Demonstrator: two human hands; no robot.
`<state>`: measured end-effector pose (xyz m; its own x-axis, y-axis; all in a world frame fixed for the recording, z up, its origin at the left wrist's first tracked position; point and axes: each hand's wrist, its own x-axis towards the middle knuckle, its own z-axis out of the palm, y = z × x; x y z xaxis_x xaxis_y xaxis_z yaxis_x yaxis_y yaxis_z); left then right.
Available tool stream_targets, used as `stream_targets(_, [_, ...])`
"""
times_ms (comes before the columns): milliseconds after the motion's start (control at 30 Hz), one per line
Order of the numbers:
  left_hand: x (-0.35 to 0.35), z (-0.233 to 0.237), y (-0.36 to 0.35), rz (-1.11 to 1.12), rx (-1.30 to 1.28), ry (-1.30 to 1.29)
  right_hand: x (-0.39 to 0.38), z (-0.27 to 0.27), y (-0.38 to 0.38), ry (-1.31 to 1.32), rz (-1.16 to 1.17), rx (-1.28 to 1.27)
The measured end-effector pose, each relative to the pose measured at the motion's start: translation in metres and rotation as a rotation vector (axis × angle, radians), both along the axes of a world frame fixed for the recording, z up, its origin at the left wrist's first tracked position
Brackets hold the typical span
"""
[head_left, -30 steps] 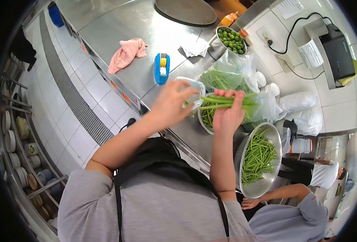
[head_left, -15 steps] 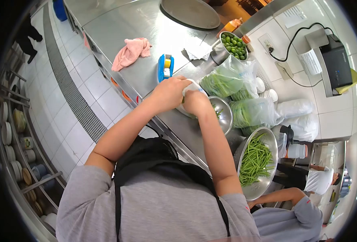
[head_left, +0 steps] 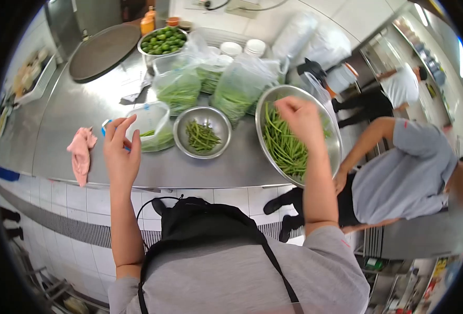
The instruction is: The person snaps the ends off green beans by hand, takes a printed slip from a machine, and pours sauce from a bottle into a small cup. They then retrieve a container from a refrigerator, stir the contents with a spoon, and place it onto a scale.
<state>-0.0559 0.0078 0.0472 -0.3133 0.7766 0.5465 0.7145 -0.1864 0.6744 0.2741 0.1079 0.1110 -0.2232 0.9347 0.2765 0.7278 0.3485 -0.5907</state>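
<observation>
It is bright, with a long white lamp [head_left: 461, 58] glowing far right, glare on the shiny grey metal table [head_left: 103, 94], a slightly fuzzy bare right hand [head_left: 299, 119], and bendy, black edges.

- Beans [head_left: 202, 137] at centre are green
- Cloth [head_left: 81, 154] at left is pink
- Apron [head_left: 205, 227] at lower centre is black
- Shirt [head_left: 216, 277] at bottom is grey
</observation>
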Motion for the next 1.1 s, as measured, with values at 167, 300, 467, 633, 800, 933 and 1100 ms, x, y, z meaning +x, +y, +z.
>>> stream_targets(167, [0.038,0.005,0.007,-0.213,-0.022,-0.061,0.123,-0.056,0.061,-0.300,-0.242,0.082])
stream_targets(300, [0.064,-0.010,0.011,-0.398,-0.089,-0.064,0.137,-0.102,0.061,-0.528,-0.095,-0.062])
stream_targets(467, [0.089,-0.015,0.011,-0.526,-0.127,-0.069,0.132,-0.093,0.052,-0.585,-0.113,-0.064])
stream_targets(633, [0.104,-0.018,0.015,-0.575,-0.107,-0.091,0.125,-0.065,0.032,-0.214,-0.119,-0.033])
stream_targets(800, [0.120,-0.021,0.018,-0.612,-0.086,-0.118,0.122,-0.108,0.021,-0.634,0.201,-0.098])
stream_targets(933, [0.149,0.000,0.052,-0.745,0.095,0.066,0.122,-0.118,0.017,-0.817,0.167,-0.166])
stream_targets(1100, [0.253,-0.003,0.151,-0.911,-0.062,0.712,0.126,-0.086,0.009,-0.375,0.007,-0.134])
